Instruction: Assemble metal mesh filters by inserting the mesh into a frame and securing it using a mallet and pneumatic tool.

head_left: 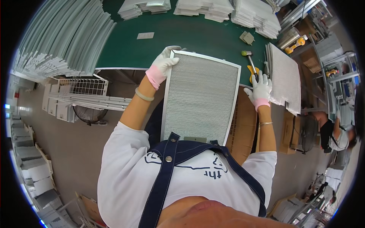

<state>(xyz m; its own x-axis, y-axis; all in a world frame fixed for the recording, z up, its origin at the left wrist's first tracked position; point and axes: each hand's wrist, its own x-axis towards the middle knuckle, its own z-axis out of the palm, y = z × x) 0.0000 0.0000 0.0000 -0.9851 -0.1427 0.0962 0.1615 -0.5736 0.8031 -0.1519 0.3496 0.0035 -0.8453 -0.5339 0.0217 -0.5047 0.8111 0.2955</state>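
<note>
My left hand, in a white glove with a pink cuff, is closed on the upper left corner of a metal mesh filter panel. The panel has a thin silver frame and leans from the bench edge toward my apron. My right hand, gloved the same way, is at the bench edge with its fingers spread. Just beyond its fingertips lies a hammer with a greenish head; whether they touch its handle I cannot tell. A yellow-orange tool lies beside the hammer. Loose mesh sheets are stacked to the right.
The green bench top carries stacks of mesh pieces along its far side. Many long frame strips are piled at the left. A small beige block sits near the right. Below are a floor fan and a cardboard box.
</note>
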